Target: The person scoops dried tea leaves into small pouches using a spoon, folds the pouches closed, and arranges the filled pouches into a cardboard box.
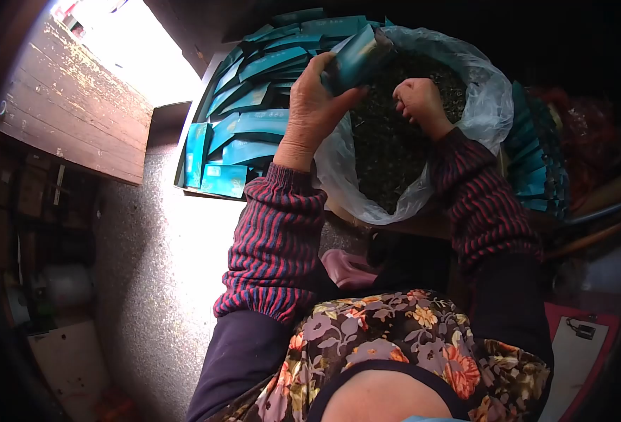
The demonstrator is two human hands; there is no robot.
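My left hand (312, 102) grips a teal pouch (357, 60), tilted, with its far end over the edge of a clear plastic bag (490, 91). Dark, loose dried leaves (386, 158), like tea, fill that bag. Above the leaves, my right hand (421, 103) is closed, fingers curled in; whatever it may hold is hidden. Many similar teal pouches (261, 126) lie in overlapping rows in a shallow tray (183, 151) to the left of the bag.
More teal pouches (532, 162) stand packed on the right, near crumpled reddish plastic (588, 133). A worn wooden board (78, 98) is at upper left. At lower right lies a clipboard (578, 352). Something pink (347, 269) sits below the bag.
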